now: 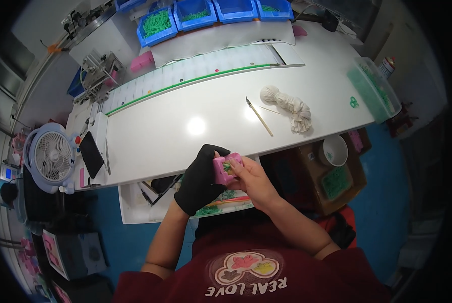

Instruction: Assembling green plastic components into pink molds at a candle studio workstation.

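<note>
Just above the table's front edge, both my hands meet on a small pink block (219, 170) with a hollow in its face. A bit of green and yellowish material (227, 166) shows in that hollow. My left hand (199, 183), in a black glove, wraps around the block's left side. My bare right hand (260, 186) grips it from the right, the thumb pressing near the green material. Fingers cover much of the block, so its full shape is hidden. Below the hands, an open white drawer (130, 209) holds green strands and tools.
A thin pale-handled tool (260, 118) and a bundled off-white cloth (289, 107) lie on the white table (155, 136). Blue bins (157, 38) of green pieces line the back, behind a conveyor belt (185, 70). A fan (50, 157) stands left; a translucent tub (372, 91) sits right.
</note>
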Available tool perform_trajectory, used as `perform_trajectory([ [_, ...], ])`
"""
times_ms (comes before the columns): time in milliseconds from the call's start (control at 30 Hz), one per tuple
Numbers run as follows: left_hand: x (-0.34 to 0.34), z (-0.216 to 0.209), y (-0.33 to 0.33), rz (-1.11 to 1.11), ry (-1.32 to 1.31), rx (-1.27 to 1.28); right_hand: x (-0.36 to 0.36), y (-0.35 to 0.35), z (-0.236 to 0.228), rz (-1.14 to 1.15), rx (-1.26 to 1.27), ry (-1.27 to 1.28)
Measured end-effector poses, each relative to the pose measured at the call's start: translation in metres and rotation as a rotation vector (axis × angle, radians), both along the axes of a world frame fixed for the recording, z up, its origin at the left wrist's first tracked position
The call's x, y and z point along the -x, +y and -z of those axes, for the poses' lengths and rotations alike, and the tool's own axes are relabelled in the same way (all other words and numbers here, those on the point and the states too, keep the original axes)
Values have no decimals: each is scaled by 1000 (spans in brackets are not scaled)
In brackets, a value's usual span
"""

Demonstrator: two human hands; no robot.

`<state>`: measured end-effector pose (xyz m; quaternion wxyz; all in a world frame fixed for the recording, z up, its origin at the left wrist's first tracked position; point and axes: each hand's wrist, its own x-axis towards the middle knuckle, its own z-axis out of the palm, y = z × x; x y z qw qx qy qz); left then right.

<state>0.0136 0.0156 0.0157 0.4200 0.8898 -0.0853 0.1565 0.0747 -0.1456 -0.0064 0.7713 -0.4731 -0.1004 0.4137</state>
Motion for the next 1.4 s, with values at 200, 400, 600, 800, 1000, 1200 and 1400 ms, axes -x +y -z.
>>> perform_trajectory([
  [200,4,-1,7,-3,71,61,-26,-18,3,-57,188,-312],
  [400,5,-4,6,19,92,55,-24,-16,6,-41,232,-384],
  [600,10,-7,9,57,231,87,-26,-18,4,-144,239,-404],
  [800,14,-14,9,27,177,-120,-21,-12,9,-193,347,-589],
  [1000,21,-4,37,-55,175,-94,-15,-13,7,-213,167,-690],
  [1200,24,-7,30,51,142,94,-16,-8,-20,-178,369,-588],
  [1400,23,13,10,91,26,330,-18,0,2,-93,53,-900],
])
